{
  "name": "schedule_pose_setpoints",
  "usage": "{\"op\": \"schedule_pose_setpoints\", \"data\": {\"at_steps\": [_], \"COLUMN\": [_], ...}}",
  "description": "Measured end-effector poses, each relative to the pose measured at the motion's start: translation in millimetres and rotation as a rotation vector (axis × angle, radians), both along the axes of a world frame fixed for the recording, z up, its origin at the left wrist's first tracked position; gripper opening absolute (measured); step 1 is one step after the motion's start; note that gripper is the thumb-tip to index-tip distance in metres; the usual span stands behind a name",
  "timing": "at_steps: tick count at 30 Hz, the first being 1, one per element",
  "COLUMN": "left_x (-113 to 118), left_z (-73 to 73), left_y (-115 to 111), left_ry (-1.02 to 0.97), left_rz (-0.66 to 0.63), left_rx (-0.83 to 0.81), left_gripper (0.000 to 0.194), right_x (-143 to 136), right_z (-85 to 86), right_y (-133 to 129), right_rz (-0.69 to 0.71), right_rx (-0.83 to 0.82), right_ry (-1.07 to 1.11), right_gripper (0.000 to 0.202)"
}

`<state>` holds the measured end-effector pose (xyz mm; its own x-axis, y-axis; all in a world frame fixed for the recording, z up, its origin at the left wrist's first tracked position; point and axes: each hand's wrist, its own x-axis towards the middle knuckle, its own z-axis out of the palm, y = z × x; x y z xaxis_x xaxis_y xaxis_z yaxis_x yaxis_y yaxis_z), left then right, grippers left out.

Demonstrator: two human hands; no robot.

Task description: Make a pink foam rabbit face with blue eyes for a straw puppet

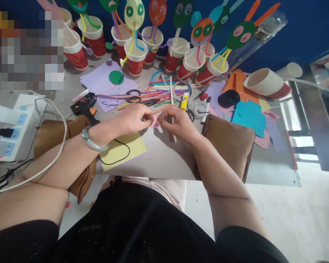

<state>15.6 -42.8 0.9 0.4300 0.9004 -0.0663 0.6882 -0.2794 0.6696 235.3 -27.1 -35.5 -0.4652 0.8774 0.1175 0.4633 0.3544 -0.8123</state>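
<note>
A small pink paper piece (pixel 156 123) with dark marks sits between my two hands, close above the table. My left hand (pixel 131 118) has its fingertips pinched together at the paper's left side; exactly what is under them is partly hidden. From the other side, my right hand (pixel 178 122) pinches the same paper between thumb and finger. A white stick (pixel 173 136) passes under or behind my right hand. Below my left hand lies a yellow sheet (pixel 128 149) with a thin black cord on it. A yellow glue stick (pixel 184 101) is just beyond my right hand.
Red paper cups (pixel 135 60) with paper faces line the back. Coloured pipe cleaners (pixel 156 93) lie before them. A black glue gun (pixel 84 107) and power strip (pixel 20 124) are left; a brown cushion (pixel 227 142), blue paper (pixel 249 117) and stacked cups (pixel 263 84) are right.
</note>
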Motion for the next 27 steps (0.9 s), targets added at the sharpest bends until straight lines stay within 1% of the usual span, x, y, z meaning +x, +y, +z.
{"op": "schedule_pose_setpoints", "data": {"at_steps": [2, 4, 8, 10, 12, 14, 18, 22, 27], "left_x": [-2, -5, -9, -10, -12, -12, -10, -9, -10], "left_z": [-1.1, -2.8, -10.0, -13.8, -15.9, -15.8, -12.3, -10.3, -11.5], "left_y": [0, -1, -8, -12, -16, -18, -18, -17, -15], "left_ry": [0.099, 0.194, 0.308, 0.323, 0.336, 0.363, 0.387, 0.426, 0.452], "left_rz": [-0.076, -0.189, -0.465, -0.550, -0.567, -0.548, -0.528, -0.552, -0.569], "left_rx": [0.070, 0.131, 0.271, 0.354, 0.398, 0.405, 0.380, 0.346, 0.342], "left_gripper": [0.017, 0.020, 0.017, 0.018, 0.019, 0.021, 0.026, 0.027, 0.030], "right_x": [2, 4, 7, 8, 9, 9, 7, 5, 3], "right_z": [-2.3, -5.0, -11.7, -14.8, -17.1, -18.7, -20.8, -22.6, -25.5], "right_y": [2, 4, 7, 7, 7, 7, 7, 7, 6], "right_rz": [-0.012, 0.014, 0.085, 0.100, 0.110, 0.114, 0.113, 0.097, 0.077], "right_rx": [0.096, 0.128, 0.115, 0.095, 0.078, 0.073, 0.067, 0.048, 0.050], "right_ry": [-0.065, -0.128, -0.211, -0.245, -0.266, -0.272, -0.276, -0.297, -0.290], "right_gripper": [0.009, 0.010, 0.009, 0.008, 0.007, 0.007, 0.009, 0.010, 0.011]}}
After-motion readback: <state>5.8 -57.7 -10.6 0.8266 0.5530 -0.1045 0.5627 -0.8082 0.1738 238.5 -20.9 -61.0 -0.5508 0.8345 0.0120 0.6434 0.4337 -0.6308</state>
